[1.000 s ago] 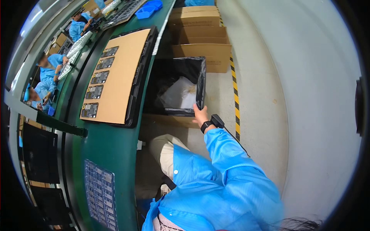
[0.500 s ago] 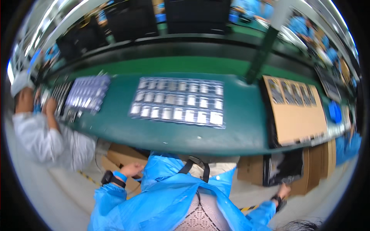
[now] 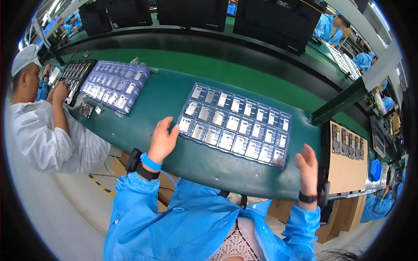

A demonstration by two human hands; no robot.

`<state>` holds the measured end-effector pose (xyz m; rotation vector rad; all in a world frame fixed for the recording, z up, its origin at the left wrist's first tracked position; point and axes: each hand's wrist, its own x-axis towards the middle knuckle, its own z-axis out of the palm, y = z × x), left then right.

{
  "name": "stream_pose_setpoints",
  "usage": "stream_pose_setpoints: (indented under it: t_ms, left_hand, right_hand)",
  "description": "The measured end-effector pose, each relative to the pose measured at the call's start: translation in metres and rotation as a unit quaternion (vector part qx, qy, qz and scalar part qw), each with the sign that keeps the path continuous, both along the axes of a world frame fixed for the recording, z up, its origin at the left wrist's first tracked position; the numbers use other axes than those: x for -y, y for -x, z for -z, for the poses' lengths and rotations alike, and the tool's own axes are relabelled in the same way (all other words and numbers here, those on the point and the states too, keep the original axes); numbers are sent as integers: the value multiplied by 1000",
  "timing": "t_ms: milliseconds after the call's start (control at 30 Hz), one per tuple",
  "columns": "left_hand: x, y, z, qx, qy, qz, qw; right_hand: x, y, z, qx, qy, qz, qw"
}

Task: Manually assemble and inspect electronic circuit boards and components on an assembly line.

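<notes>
A clear plastic blister tray (image 3: 212, 146) lies on the green bench in front of me, its rows of pockets holding small silvery metal parts (image 3: 232, 122). My left hand (image 3: 164, 138) is raised just off the tray's left corner, fingers spread, with nothing in it. Beyond the tray's right edge, my right hand (image 3: 307, 167) is up with its fingers apart and holds nothing. Neither hand clearly touches the tray. Black bands circle both wrists, with a blue strap also on the left.
A stack of similar trays (image 3: 114, 85) sits on the bench (image 3: 148, 95) to the left, beside a person in white (image 3: 50, 126) handling small parts. At right, cardboard (image 3: 346, 169) carries several dark boards, near a metal post (image 3: 344, 101). Black monitors (image 3: 278, 24) stand behind.
Both my hands have risen from below the bench edge to either side of the tray, fingers spread. My view has turned, so the tray appears tilted and farther right.
</notes>
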<state>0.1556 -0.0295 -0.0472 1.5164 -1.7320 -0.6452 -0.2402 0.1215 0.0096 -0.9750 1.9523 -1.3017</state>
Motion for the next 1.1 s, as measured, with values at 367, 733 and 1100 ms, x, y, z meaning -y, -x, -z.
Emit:
stream_pose_setpoints:
  t_ms: [367, 733, 1100]
  left_hand:
    - [48, 7, 9, -12, -94, 47, 994]
    - [40, -19, -5, 51, 40, -39, 997]
    - [77, -128, -7, 299, 152, -263, 905]
  right_hand:
    - [58, 10, 40, 56, -60, -36, 996]
    - [63, 69, 50, -126, -117, -64, 983]
    - [178, -164, -87, -207, 102, -338, 913]
